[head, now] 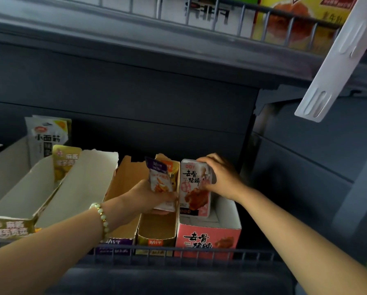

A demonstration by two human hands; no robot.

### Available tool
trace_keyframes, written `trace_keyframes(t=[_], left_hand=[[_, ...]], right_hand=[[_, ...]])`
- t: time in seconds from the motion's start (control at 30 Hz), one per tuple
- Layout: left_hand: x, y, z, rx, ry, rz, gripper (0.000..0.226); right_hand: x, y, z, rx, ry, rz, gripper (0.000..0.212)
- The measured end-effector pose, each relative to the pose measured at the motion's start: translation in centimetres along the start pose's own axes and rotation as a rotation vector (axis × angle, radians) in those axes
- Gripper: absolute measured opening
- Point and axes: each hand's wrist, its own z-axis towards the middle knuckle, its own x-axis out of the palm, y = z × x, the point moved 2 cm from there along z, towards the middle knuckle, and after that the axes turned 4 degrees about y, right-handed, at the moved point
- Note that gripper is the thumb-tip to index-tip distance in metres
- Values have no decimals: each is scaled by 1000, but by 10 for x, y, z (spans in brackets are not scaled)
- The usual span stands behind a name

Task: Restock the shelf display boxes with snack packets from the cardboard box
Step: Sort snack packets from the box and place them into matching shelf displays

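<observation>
Left hand (144,196) clasps a purple snack packet (159,180); right hand (221,177) fingers (206,161) pinch a pink packet (196,188) upright in its display box (231,234).

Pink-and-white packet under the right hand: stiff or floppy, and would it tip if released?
Probably stiff: the packet stands flat in the pink display box. Likely to tip once the right hand lets go, with little beside it for support.
</observation>
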Motion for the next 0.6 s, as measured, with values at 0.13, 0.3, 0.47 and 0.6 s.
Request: trace_keyframes(t=[0.13,0.3,0.47,0.6], left_hand=[[-14,-4,-18,64,-72,36,16],[-33,-21,-64,131,40,53,22],[-60,-27,-118,110,127,55,23],[-92,-23,-151,99,145,61,27]], right_hand=[[-6,20,-9,14,-48,112,61],[-21,104,-17,93,0,782,25],[-24,174,-28,62,227,972,43],[-23,204,-28,133,150,1049,39]])
